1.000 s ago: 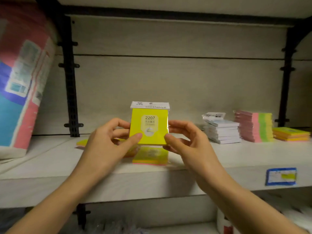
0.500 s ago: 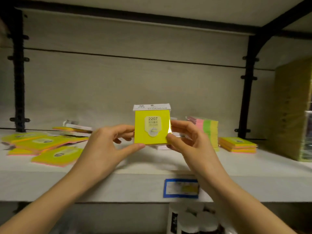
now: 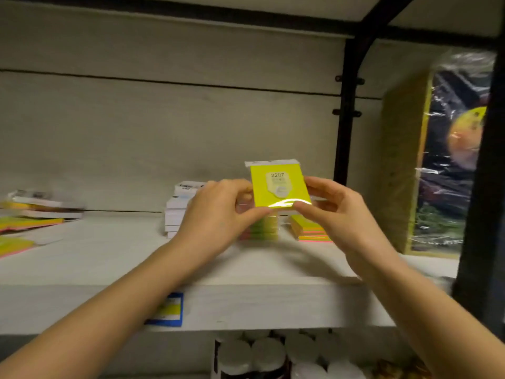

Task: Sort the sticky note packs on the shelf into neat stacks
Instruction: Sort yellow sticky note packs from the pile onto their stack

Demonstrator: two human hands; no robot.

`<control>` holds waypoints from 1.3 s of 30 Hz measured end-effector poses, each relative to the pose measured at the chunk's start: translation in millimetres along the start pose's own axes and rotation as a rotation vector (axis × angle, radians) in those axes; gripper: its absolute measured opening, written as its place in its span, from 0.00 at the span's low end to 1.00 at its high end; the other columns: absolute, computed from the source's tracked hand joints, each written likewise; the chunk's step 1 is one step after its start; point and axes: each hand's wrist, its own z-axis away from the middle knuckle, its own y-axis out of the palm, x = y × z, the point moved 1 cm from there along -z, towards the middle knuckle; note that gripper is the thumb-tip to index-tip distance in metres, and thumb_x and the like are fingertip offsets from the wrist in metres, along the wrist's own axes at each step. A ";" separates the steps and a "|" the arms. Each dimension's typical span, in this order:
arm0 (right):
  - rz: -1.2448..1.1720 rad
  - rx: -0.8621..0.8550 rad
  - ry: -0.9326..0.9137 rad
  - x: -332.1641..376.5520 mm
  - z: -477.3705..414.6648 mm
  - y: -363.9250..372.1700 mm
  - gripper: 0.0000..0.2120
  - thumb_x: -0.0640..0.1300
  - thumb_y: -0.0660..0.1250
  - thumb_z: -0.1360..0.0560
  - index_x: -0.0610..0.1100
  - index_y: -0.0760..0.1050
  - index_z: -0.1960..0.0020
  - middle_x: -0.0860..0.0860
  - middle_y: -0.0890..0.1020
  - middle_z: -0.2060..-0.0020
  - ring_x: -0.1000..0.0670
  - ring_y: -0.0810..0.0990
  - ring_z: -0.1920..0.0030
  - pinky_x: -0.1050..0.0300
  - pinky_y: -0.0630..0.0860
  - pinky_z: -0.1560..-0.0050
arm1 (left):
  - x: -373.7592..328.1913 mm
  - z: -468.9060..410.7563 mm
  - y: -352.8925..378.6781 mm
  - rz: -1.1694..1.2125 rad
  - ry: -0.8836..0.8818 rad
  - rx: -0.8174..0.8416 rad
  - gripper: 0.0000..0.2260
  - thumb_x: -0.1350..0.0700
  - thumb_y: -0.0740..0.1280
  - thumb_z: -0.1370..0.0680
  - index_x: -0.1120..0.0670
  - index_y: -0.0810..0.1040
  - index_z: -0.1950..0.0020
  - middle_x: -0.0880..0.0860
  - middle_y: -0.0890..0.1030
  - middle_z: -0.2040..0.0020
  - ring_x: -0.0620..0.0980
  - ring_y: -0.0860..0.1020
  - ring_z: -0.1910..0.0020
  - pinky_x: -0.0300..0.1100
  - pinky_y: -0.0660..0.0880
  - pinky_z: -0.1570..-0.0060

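At the shelf, the left hand and right hand hover just above and left of the low yellow stack, each pinching a side of the upright yellow pack — best to tip it flat, square its edges over that stack, then let go.

Stationery shop: price label on shelf edge (blue-framed), stacked sticky note packs.
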 end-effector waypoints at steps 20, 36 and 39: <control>0.664 0.105 0.378 -82.5 -62.7 -43.1 0.08 0.47 0.65 0.27 0.43 0.78 0.58 0.43 0.78 0.58 0.42 0.76 0.54 0.54 0.72 0.53 | -24.7 -63.3 113.2 -0.147 -0.128 0.449 0.12 0.56 0.66 0.25 0.66 0.79 0.58 0.66 0.82 0.53 0.63 0.78 0.49 0.46 0.70 0.60; 0.470 0.220 -0.037 -4.9 -4.9 -4.9 0.16 0.52 0.60 0.23 0.49 0.79 0.65 0.54 0.82 0.71 0.55 0.80 0.68 0.58 0.75 0.63 | 5.8 -8.7 2.8 -0.114 -0.084 0.058 0.11 0.52 0.65 0.26 0.51 0.77 0.68 0.52 0.85 0.64 0.52 0.80 0.64 0.46 0.78 0.56; 0.454 0.347 -0.086 17.5 9.7 40.5 0.15 0.51 0.61 0.24 0.48 0.80 0.65 0.54 0.82 0.72 0.61 0.79 0.72 0.67 0.71 0.68 | 48.6 18.9 -37.4 -0.176 -0.167 0.051 0.09 0.51 0.65 0.25 0.52 0.81 0.62 0.51 0.85 0.62 0.53 0.80 0.60 0.45 0.77 0.56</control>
